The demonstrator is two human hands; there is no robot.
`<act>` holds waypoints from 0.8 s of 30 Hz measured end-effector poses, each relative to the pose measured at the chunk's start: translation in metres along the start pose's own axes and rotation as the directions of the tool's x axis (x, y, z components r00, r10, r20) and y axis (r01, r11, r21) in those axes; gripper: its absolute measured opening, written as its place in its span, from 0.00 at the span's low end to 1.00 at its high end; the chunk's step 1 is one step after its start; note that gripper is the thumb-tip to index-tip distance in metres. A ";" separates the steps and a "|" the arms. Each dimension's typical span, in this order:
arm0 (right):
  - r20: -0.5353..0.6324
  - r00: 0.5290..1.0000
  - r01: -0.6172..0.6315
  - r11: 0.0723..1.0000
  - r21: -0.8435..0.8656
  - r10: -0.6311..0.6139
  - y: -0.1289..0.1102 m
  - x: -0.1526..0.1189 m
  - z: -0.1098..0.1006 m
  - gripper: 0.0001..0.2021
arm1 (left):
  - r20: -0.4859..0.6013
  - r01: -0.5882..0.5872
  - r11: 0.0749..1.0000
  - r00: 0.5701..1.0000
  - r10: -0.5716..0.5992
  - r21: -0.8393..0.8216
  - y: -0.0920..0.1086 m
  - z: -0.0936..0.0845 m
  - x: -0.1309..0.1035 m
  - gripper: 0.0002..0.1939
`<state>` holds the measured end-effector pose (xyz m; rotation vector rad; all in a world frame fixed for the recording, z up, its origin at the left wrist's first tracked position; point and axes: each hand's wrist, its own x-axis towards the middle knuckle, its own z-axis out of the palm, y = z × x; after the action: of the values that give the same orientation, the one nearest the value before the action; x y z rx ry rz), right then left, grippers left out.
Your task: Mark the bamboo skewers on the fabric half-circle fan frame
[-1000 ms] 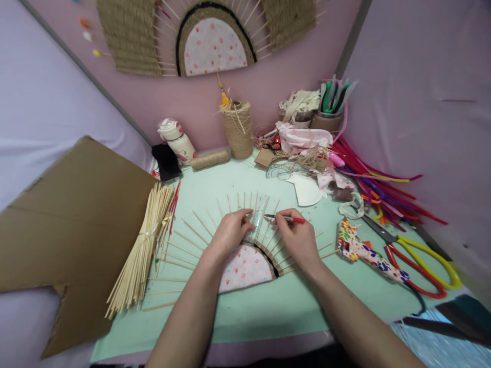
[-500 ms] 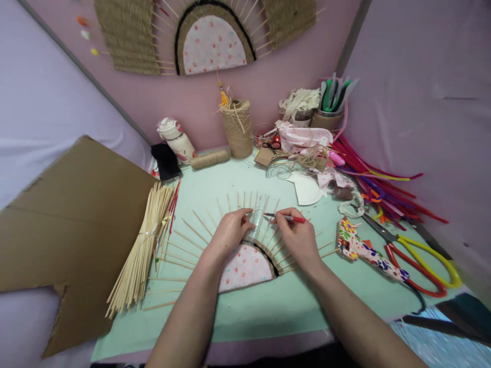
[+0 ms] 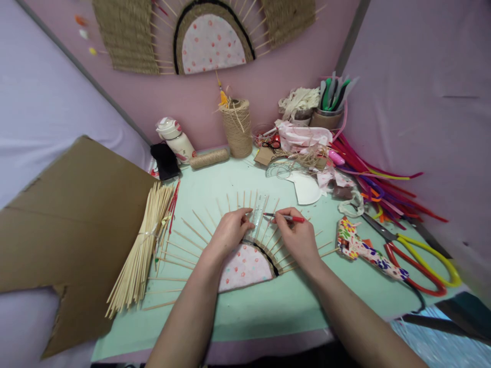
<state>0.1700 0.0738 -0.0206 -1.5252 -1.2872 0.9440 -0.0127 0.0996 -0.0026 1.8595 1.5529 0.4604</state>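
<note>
Between my hands lies a clear ruler (image 3: 259, 217), set along the thin wooden sticks (image 3: 195, 222) that fan out from a half-round piece covered in pink patterned cloth (image 3: 245, 268). My left hand (image 3: 230, 230) is closed on the ruler's left edge, thumb and fingers at its lower half. In my right hand (image 3: 297, 232) a red pen (image 3: 289, 218) is pinched, its tip pointing left at the ruler's right side. The half-round piece has a black and twine-coloured border, partly hidden by my left hand and forearm.
At left, a bundle of sticks (image 3: 143, 245) lies beside a cardboard sheet (image 3: 80, 225). Behind stand a twine spool (image 3: 237, 130) and a white bottle (image 3: 176, 140). On the right are a flower-patterned glue gun (image 3: 368, 253), large scissors (image 3: 414, 255) and pipe cleaners (image 3: 387, 179).
</note>
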 end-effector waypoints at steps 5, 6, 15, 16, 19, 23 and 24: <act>-0.008 1.000 -0.005 1.000 -0.006 0.005 -0.001 0.000 0.000 0.11 | 0.002 0.007 1.000 1.000 -0.007 -0.012 0.002 -0.001 -0.001 0.20; -0.009 1.000 -0.001 1.000 -0.002 0.001 -0.001 0.000 0.000 0.11 | 0.002 0.009 1.000 1.000 -0.009 -0.013 0.002 -0.001 -0.001 0.20; 0.005 1.000 0.004 1.000 0.023 -0.004 -0.001 0.000 -0.001 0.11 | 0.001 0.003 1.000 1.000 -0.003 0.002 0.001 0.000 0.000 0.19; 0.003 1.000 0.003 1.000 0.018 -0.003 -0.001 0.000 -0.001 0.11 | 0.000 0.002 1.000 1.000 -0.002 0.002 0.001 -0.001 0.000 0.20; -0.003 1.000 0.000 1.000 -0.001 0.000 -0.001 0.000 0.000 0.10 | 0.004 0.004 1.000 1.000 -0.004 0.000 0.002 0.000 0.000 0.20; -0.009 1.000 0.005 1.000 0.001 -0.005 -0.001 0.000 0.000 0.11 | 0.006 0.009 1.000 1.000 -0.008 -0.008 0.002 0.000 0.000 0.20; -0.010 1.000 0.007 1.000 0.005 -0.007 -0.001 0.000 0.000 0.11 | 0.005 0.009 1.000 1.000 -0.009 -0.008 0.002 0.000 0.000 0.20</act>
<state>0.1699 0.0734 -0.0198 -1.5190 -1.2819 0.9331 -0.0110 0.0997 -0.0014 1.8457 1.5537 0.4569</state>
